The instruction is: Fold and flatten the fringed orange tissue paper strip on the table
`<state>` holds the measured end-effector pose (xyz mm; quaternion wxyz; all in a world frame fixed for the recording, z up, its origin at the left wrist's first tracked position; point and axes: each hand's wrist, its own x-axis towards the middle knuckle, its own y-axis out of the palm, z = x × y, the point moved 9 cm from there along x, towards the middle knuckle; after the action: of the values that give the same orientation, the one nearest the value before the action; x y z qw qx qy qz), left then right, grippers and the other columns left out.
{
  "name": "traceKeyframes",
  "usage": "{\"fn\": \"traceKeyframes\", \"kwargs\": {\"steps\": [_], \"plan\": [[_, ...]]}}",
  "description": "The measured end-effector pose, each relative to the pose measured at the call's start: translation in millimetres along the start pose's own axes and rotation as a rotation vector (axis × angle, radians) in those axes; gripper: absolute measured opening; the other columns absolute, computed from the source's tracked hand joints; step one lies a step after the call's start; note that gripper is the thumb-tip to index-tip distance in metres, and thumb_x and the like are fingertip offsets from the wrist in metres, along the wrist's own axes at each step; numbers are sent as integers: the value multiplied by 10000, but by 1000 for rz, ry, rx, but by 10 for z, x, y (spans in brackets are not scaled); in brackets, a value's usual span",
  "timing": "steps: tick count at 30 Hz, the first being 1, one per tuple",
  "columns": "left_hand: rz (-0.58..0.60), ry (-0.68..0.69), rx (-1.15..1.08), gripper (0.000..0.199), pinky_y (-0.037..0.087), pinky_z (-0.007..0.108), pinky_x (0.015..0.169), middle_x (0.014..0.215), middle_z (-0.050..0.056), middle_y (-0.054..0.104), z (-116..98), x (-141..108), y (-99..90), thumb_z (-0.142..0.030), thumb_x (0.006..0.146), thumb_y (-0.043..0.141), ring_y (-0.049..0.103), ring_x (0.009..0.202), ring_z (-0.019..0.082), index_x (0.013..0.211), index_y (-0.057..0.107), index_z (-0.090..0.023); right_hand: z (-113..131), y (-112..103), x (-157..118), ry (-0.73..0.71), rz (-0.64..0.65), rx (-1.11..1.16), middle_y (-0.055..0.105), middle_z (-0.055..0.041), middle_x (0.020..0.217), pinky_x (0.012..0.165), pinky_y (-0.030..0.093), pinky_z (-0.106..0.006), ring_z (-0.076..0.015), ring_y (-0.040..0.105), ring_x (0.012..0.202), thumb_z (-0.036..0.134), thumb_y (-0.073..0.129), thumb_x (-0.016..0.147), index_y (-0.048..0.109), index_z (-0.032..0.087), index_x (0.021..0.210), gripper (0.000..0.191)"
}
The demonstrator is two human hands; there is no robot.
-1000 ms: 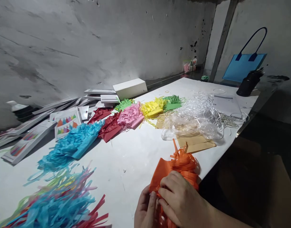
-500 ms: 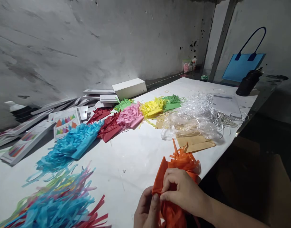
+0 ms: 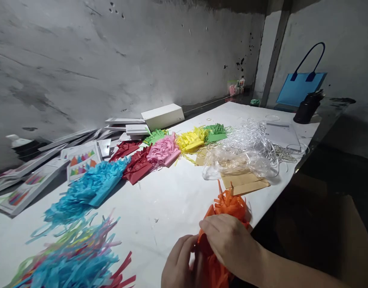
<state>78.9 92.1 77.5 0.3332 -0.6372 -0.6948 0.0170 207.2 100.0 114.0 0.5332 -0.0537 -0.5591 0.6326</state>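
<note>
An orange fringed tissue paper bundle (image 3: 229,206) lies at the near edge of the white table (image 3: 169,200). My right hand (image 3: 232,244) closes over its top from the right. My left hand (image 3: 179,266) grips its lower part from the left, at the bottom of the view. The orange fringe sticks up beyond my fingers; the bundle's lower end hangs off the table edge.
Fringed paper stacks lie in a row: blue (image 3: 91,188), dark red (image 3: 137,164), pink (image 3: 164,150), yellow (image 3: 190,140), green (image 3: 215,132). Mixed cut strips (image 3: 73,260) at near left. Clear plastic (image 3: 241,160) on brown sheets (image 3: 245,182). White boxes (image 3: 163,116), printed cards (image 3: 82,160), blue bag (image 3: 301,86).
My hands have rolled the orange bundle tighter and drawn it a little lower toward the table edge; the flat orange flap seen earlier is now covered by my right hand. The view tilted slightly.
</note>
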Motion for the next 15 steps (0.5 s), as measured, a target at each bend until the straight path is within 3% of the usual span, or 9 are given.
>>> {"fn": "traceKeyframes", "kwargs": {"steps": [4, 7, 10, 12, 15], "plan": [[-102, 52, 92, 289, 591, 290, 693, 1016, 105, 790, 12, 33, -134, -197, 785, 720, 744, 843, 250, 1038, 816, -298, -378, -118, 47, 286, 13, 226, 785, -56, 864, 712, 549, -307, -224, 741, 781, -15, 522, 825, 730, 202, 951, 325], [-99, 17, 99, 155, 562, 293, 617, 936, 71, 781, 63, 64, -118, -294, 830, 701, 699, 733, 228, 942, 806, -316, -459, -210, 89, 335, -28, 291, 801, -10, 829, 699, 566, -292, -206, 756, 761, -25, 532, 798, 753, 244, 880, 357], [-70, 54, 96, 122, 554, 353, 757, 905, 83, 778, 26, 95, -84, -315, 866, 661, 692, 828, 268, 832, 778, -311, -497, -235, 86, 358, -72, 374, 801, 23, 814, 703, 580, -270, -178, 761, 748, -20, 517, 773, 767, 263, 854, 386], [-67, 125, 126, 151, 516, 383, 877, 992, 102, 770, -80, 88, -108, -283, 889, 630, 672, 974, 292, 827, 766, -300, -611, -292, 40, 398, -147, 399, 807, 0, 857, 752, 590, -299, -197, 767, 804, 32, 503, 788, 773, 247, 884, 359], [-108, 166, 107, 148, 503, 333, 821, 921, 70, 739, -269, 39, -276, -249, 934, 583, 655, 895, 243, 869, 708, -293, -996, -478, -99, 515, -317, 418, 806, -55, 909, 779, 598, -354, -242, 765, 848, 176, 510, 835, 767, 215, 918, 273]]}}
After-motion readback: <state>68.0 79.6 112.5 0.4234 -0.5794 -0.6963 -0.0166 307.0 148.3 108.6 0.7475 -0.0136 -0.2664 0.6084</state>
